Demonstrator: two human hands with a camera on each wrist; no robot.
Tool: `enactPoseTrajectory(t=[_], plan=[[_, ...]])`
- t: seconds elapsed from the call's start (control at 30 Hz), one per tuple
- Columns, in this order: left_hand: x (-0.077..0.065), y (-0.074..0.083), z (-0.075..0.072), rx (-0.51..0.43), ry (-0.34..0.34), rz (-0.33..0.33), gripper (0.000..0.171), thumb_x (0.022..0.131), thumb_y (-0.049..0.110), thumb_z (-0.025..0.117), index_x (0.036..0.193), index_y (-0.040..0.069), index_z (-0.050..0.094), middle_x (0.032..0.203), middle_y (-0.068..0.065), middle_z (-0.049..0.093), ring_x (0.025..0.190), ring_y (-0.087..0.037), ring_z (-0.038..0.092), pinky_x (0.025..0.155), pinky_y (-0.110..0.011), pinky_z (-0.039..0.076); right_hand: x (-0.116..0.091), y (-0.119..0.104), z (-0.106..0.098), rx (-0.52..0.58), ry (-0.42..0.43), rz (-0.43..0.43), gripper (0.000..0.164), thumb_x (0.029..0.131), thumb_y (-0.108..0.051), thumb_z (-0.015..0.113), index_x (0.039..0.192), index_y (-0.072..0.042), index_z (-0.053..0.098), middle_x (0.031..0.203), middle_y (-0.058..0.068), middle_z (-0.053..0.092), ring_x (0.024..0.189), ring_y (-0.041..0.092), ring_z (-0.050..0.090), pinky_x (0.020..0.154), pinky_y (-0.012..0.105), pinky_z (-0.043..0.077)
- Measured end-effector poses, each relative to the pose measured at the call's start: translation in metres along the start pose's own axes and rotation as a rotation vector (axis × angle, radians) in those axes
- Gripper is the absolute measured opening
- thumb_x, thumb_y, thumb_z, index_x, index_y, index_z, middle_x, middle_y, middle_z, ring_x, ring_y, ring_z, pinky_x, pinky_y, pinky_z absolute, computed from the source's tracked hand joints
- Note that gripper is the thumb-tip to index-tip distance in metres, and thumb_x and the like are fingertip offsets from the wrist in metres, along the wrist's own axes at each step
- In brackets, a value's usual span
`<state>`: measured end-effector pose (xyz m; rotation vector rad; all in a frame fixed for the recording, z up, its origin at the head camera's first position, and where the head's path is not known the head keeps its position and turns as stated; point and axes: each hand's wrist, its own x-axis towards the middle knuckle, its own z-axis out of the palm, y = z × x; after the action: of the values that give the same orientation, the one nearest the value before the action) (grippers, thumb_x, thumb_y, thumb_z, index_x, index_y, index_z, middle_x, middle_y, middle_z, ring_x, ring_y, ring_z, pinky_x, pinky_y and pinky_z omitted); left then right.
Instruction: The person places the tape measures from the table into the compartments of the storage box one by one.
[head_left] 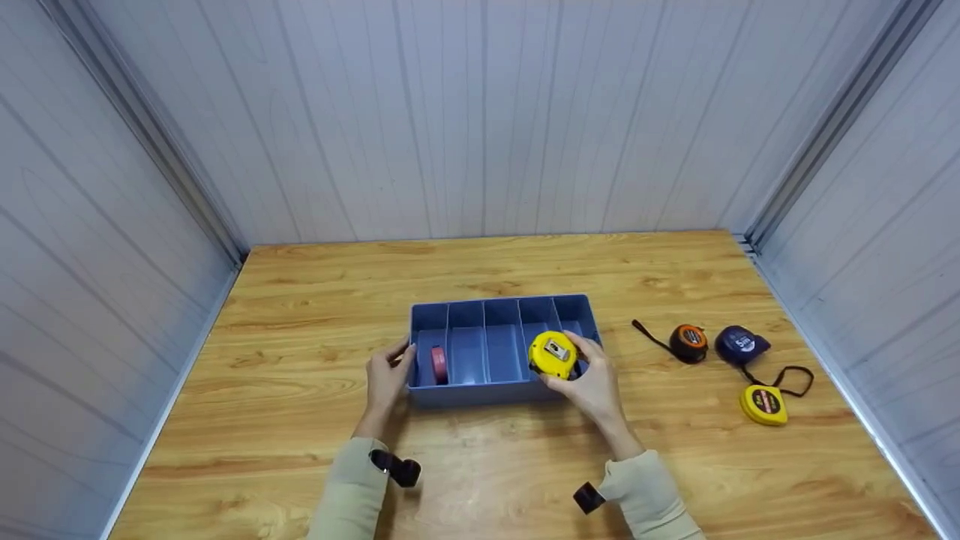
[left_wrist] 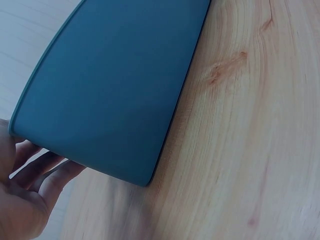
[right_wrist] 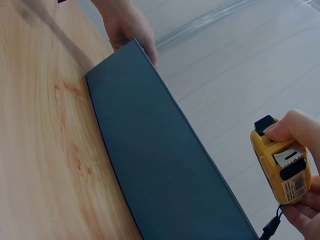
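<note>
The work looks like sorting tape measures into a box (head_left: pixel 472 395), and the step in hand seems to be bringing one over its compartments. The right hand (head_left: pixel 598 381) holds that yellow tape (head_left: pixel 547 364), thumb on one side and fingers on the other. It is above the right part of the box, partly hiding the fourth and fifth compartments, with its metal clip (head_left: pixel 557 349) facing up; a black strap (right_wrist: pixel 270 228) hangs from it.

The left hand (head_left: pixel 384 384) touches the box's left end, its fingers against the outer wall; whether it grips the rim or only braces it cannot be told.

A red tape (head_left: pixel 439 365) stands on edge in the leftmost compartment. To the right of the box, on the counter (head_left: pixel 300 420), lie an orange-and-black tape (head_left: pixel 688 343), a dark blue tape (head_left: pixel 739 345) and another yellow tape (head_left: pixel 763 405).

The next move probably calls for choosing a compartment, turning the held tape on edge to suit the narrow space, and lowering it without trapping the strap over a divider, while the left hand steadies the box.
</note>
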<state>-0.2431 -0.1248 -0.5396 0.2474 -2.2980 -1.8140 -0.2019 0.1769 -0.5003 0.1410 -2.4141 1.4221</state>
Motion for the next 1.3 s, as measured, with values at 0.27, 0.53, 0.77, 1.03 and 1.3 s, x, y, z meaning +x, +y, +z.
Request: enactPoseTrajectory(t=[0.27,0.53,0.77,1.03,1.3], plan=[[0.0,0.0,0.001,-0.006,0.004,-0.013,0.031,0.085,0.011,0.059,0.114,0.001,0.059,0.108,-0.016,0.06,0.088,-0.024,0.059,0.075,-0.029,0.048,0.003,-0.001,0.008,0.002,-0.005,-0.03,0.071,0.055,-0.02,0.084,0.118,-0.001,0.055,0.109,0.011,0.056,0.096,0.022,0.052,0.083,0.039,0.044],[-0.001,0.0,0.0,-0.006,0.005,0.023,0.029,0.084,0.009,0.06,0.111,-0.001,0.061,0.106,-0.017,0.06,0.088,-0.025,0.06,0.076,-0.033,0.048,0.007,-0.003,0.018,0.035,-0.006,-0.101,0.07,0.056,-0.017,0.083,0.118,0.001,0.055,0.109,0.011,0.056,0.093,0.021,0.054,0.079,0.039,0.046],[-0.003,0.006,0.0,-0.014,-0.008,-0.009,0.031,0.085,0.01,0.059,0.114,-0.001,0.059,0.108,-0.018,0.06,0.089,-0.024,0.058,0.076,-0.03,0.048,0.011,-0.004,0.025,0.02,-0.007,-0.132,0.07,0.055,-0.018,0.083,0.117,0.0,0.056,0.106,0.009,0.058,0.091,0.019,0.054,0.077,0.037,0.047],[-0.001,0.001,0.001,-0.057,-0.018,-0.063,0.032,0.086,0.013,0.058,0.117,0.002,0.057,0.11,-0.016,0.059,0.091,-0.023,0.057,0.074,-0.027,0.047,0.014,-0.008,0.032,0.011,-0.019,-0.128,0.07,0.055,-0.019,0.083,0.117,-0.001,0.056,0.109,0.01,0.057,0.095,0.021,0.053,0.079,0.042,0.046],[0.0,-0.001,0.001,-0.061,-0.012,-0.036,0.032,0.086,0.013,0.059,0.115,0.0,0.058,0.108,-0.016,0.06,0.091,-0.022,0.057,0.076,-0.03,0.048,0.018,-0.012,0.042,0.027,-0.037,-0.158,0.07,0.055,-0.018,0.082,0.118,0.0,0.055,0.109,0.01,0.056,0.092,0.02,0.053,0.078,0.04,0.046]])
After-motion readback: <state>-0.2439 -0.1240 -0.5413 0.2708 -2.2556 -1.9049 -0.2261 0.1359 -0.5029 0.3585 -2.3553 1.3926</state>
